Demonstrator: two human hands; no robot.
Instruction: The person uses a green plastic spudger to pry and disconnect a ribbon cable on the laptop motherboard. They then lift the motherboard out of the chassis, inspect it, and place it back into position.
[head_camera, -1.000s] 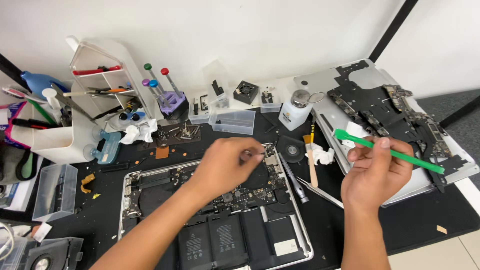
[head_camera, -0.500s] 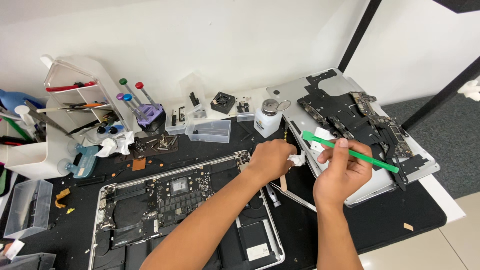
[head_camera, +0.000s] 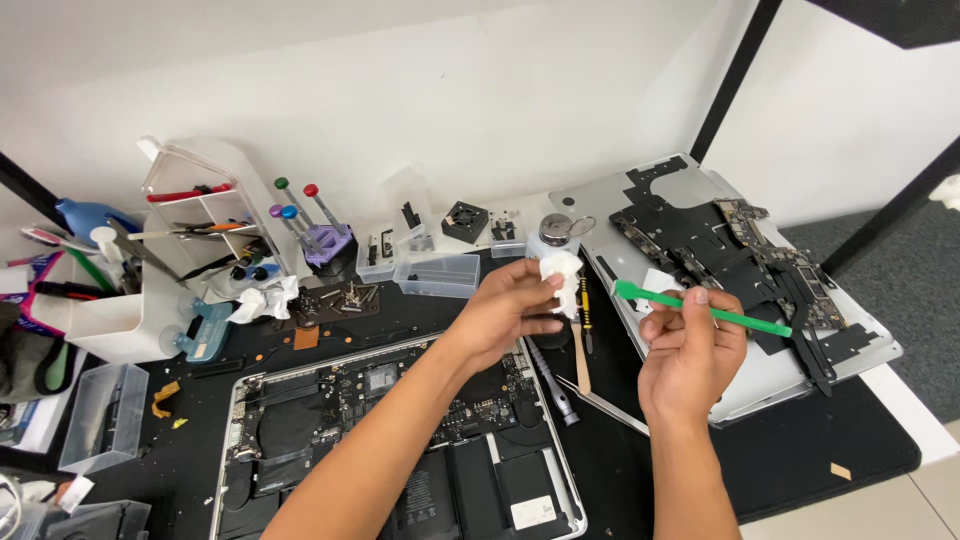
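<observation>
A crumpled white wipe (head_camera: 562, 275) is pinched in the grip of the left hand (head_camera: 508, 312), thumb and fingertips pressed together on it. The wipe is held in the air just beyond the far right corner of the opened laptop (head_camera: 400, 440), whose boards and battery cells are laid bare on the black desk (head_camera: 780, 450).

A green plastic pry tool (head_camera: 700, 308) is held in the right hand (head_camera: 690, 355), the fingers closed around the middle of its shaft. The tool is carried roughly level to the right of the laptop, its flat tip pointed toward the wipe but kept apart from it.

Between the two hands, just right of the laptop, a yellow-and-black screwdriver (head_camera: 585, 312) and a wooden stick (head_camera: 581, 365) are seen lying on the desk. A silver back cover (head_camera: 780, 370) with a dark circuit board (head_camera: 740, 260) on it is placed further right of the laptop. Beyond the laptop's far edge, a small clear box (head_camera: 440, 275) and a purple holder (head_camera: 325, 245) with colour-capped tools are set. A white organiser rack (head_camera: 190, 230) stands off the laptop's far left corner.
</observation>
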